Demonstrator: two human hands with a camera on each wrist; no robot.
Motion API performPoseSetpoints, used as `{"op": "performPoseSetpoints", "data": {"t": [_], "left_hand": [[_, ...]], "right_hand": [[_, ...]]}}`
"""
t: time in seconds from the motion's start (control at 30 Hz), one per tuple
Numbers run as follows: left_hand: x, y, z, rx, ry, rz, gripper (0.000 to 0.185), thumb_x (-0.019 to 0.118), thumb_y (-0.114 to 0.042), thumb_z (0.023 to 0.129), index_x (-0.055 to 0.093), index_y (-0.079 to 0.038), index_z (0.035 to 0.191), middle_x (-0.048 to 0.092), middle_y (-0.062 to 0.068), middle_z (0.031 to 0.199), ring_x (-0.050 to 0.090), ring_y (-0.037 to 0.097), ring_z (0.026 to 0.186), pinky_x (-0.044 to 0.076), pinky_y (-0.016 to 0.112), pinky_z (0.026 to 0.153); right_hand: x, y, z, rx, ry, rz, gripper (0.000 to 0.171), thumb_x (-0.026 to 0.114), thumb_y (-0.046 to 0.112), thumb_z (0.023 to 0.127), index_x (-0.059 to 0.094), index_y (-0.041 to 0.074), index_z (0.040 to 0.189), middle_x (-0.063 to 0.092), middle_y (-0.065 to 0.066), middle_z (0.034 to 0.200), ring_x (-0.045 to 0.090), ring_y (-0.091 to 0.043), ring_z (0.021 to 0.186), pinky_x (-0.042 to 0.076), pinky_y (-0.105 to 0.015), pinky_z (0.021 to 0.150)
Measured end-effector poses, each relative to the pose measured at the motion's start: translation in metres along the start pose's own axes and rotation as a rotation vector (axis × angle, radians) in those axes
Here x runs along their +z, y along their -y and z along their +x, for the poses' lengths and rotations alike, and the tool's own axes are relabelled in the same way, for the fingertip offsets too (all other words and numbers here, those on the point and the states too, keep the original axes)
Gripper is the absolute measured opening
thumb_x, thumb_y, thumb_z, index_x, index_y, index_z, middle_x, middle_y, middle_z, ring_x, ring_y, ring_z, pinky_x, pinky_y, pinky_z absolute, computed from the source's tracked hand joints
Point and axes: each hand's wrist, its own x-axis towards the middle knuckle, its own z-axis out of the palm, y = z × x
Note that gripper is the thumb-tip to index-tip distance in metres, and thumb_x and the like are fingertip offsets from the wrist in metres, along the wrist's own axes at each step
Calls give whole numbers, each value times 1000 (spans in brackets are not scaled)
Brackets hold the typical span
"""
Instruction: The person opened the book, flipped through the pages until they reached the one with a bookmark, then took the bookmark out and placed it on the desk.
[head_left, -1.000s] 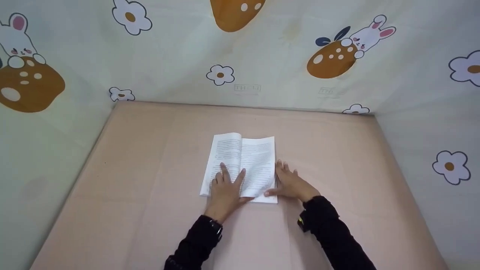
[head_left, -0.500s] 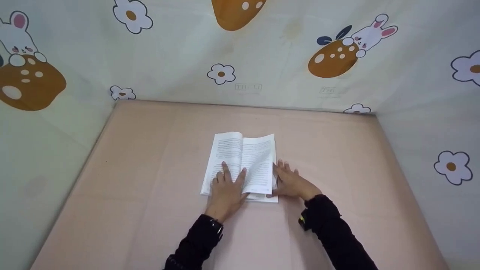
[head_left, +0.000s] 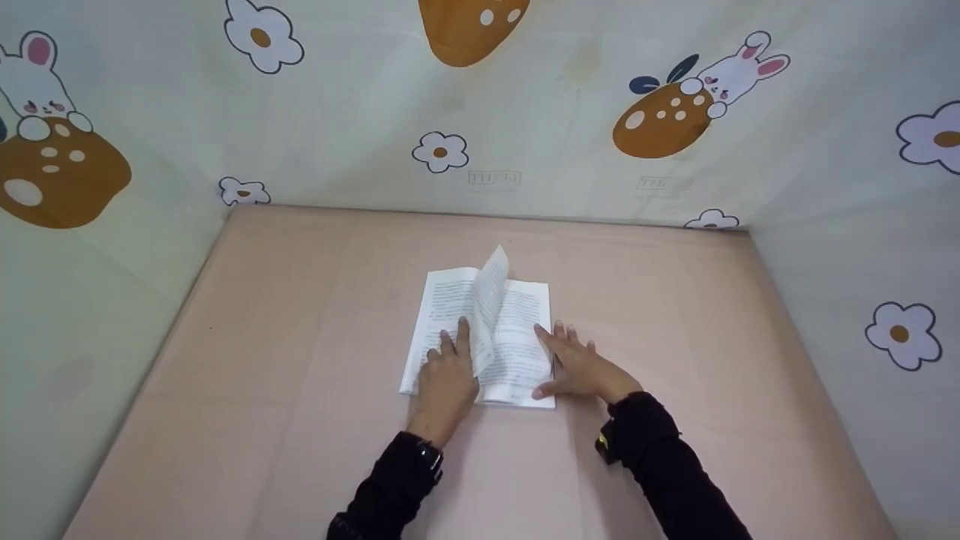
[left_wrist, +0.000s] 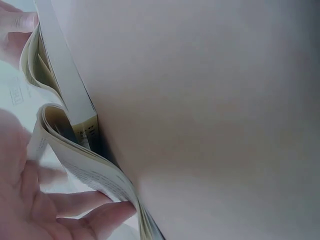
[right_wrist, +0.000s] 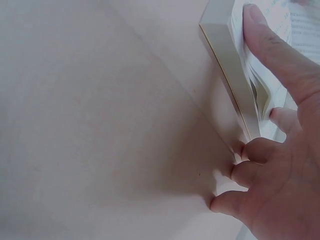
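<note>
Mid page-turn: open white paperback book (head_left: 480, 337) lies mid-desk (head_left: 675, 315), one leaf upright; left hand (head_left: 448, 379) flat, fingers released on left page, right hand (head_left: 581, 367) relaxed at right edge; next, likely press leaf down.

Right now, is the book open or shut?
Open. The book lies spread flat on the table, printed pages up, one leaf standing mid-turn above the spine; left hand and right hand rest on it.
</note>
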Motion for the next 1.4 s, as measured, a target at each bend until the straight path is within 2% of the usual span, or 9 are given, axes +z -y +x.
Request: {"op": "performPoseSetpoints", "data": {"t": [0.17, 0.33, 0.47, 0.6, 0.73, 0.9, 1.07, 1.23, 1.4], "left_hand": [[0, 0, 0, -25, -60, -22, 72, 62, -5, 84, 24, 3, 145, 55, 30, 122, 64, 38, 84, 54, 41, 60], [1, 0, 0, -50, 18, 32, 78, 60, 2, 81, 21, -6, 148, 34, 32, 141, 60, 34, 87, 51, 35, 53], [1, 1, 0, -34, 103, 96, 84, 61, 7, 79, 19, -10, 149, 17, 22, 153, 54, 30, 92, 49, 30, 53], [-1, 2, -1, -11, 167, 139, 85, 61, 8, 79, 20, -17, 149, 23, 12, 154, 51, 31, 97, 48, 32, 62], [-3, 3, -1, -33, 173, 114, 77, 56, 7, 83, 25, -19, 148, 36, 15, 147, 47, 40, 110, 47, 39, 79], [-5, 6, 0, -51, 137, 70, 51, 42, 4, 90, 39, -3, 140, 47, 21, 137, 29, 49, 132, 31, 55, 104], [-6, 5, -1, -55, 122, 62, 42, 38, 3, 92, 43, 9, 134, 49, 28, 132, 42, 43, 127, 38, 48, 103], [-1, 2, 1, -55, 46, 57, 45, 47, -20, 96, 46, 10, 131, 52, 33, 125, 55, 44, 112, 53, 43, 82], [3, -1, 2, -64, 99, 144, 72, 52, -50, 89, 40, 1, 139, 48, 34, 129, 56, 43, 104, 53, 41, 73]], "right_hand": [[1, 0, 1, 25, 0, 18, 107, 77, 45, 69, 13, 16, 151, -5, -22, 153, -6, -39, 141, -2, -63, 109], [1, 0, 1, 26, 14, 24, 107, 76, 44, 70, 12, 16, 151, -6, -23, 153, -7, -38, 141, -3, -61, 110], [0, -1, 1, 40, 20, 19, 108, 77, 42, 70, 10, 17, 151, -7, -22, 153, -7, -37, 142, -4, -59, 111], [-1, 0, 1, 49, 30, 19, 109, 78, 42, 69, 10, 17, 151, -7, -21, 153, -7, -37, 142, -4, -59, 111], [-3, 1, 1, 37, 46, 22, 110, 77, 42, 69, 9, 14, 151, -7, -22, 153, -9, -38, 141, -5, -60, 111], [-3, -2, 0, 33, 56, 21, 108, 77, 39, 71, 8, 13, 151, -9, -23, 153, -10, -38, 141, -5, -60, 111], [-2, -3, 1, 23, 70, 22, 105, 77, 39, 72, 11, 17, 151, -12, -23, 152, -12, -38, 141, -6, -60, 110], [-2, -2, 1, 23, 59, -10, 100, 76, 40, 72, 16, 22, 150, -10, -24, 152, -10, -40, 140, -5, -62, 110], [-2, -3, 1, 11, 60, -34, 100, 74, 45, 73, 15, 21, 150, -10, -25, 151, -11, -41, 140, -4, -63, 109]]}}
